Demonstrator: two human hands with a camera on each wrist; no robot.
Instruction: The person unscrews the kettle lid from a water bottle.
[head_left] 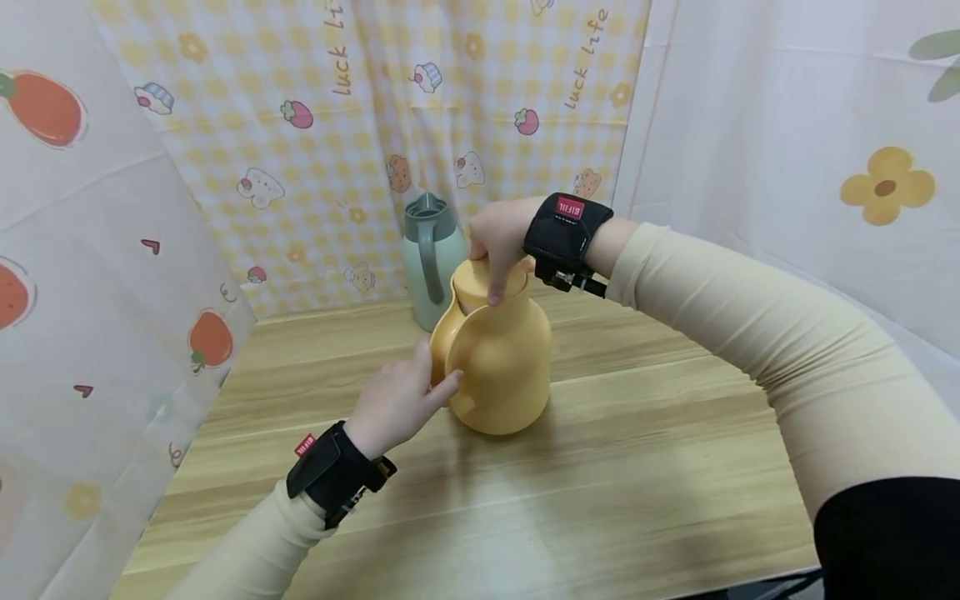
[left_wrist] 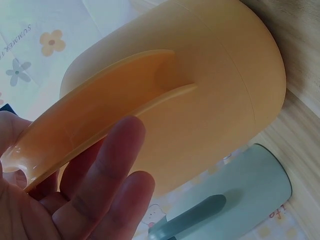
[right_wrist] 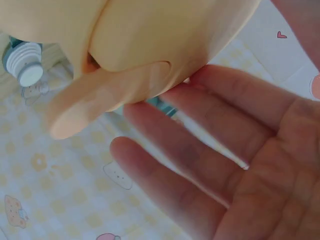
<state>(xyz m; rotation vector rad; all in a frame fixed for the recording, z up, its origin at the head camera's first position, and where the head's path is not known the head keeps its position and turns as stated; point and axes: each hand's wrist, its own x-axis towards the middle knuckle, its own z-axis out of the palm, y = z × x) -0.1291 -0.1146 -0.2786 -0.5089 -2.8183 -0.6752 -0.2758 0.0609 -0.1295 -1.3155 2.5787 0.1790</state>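
Note:
A yellow thermos jug (head_left: 510, 367) stands upright on the wooden table, its handle (left_wrist: 95, 100) turned toward the left. My left hand (head_left: 397, 396) grips that handle, with the thumb on one side and the fingers curled past the other in the left wrist view. From above, my right hand (head_left: 506, 233) holds the round yellow lid (head_left: 471, 282) at the jug's mouth, thumb on the near side. The right wrist view shows several fingers (right_wrist: 195, 100) along the lid's edge, close to the spout (right_wrist: 80, 112). The right palm hides part of the lid.
A pale green thermos jug (head_left: 420, 292) with a darker green handle stands behind, to the left of the yellow one. A white ribbed piece with a green rim (right_wrist: 25, 65) shows in the right wrist view. Patterned curtains (head_left: 300, 167) enclose the wooden table (head_left: 637, 467).

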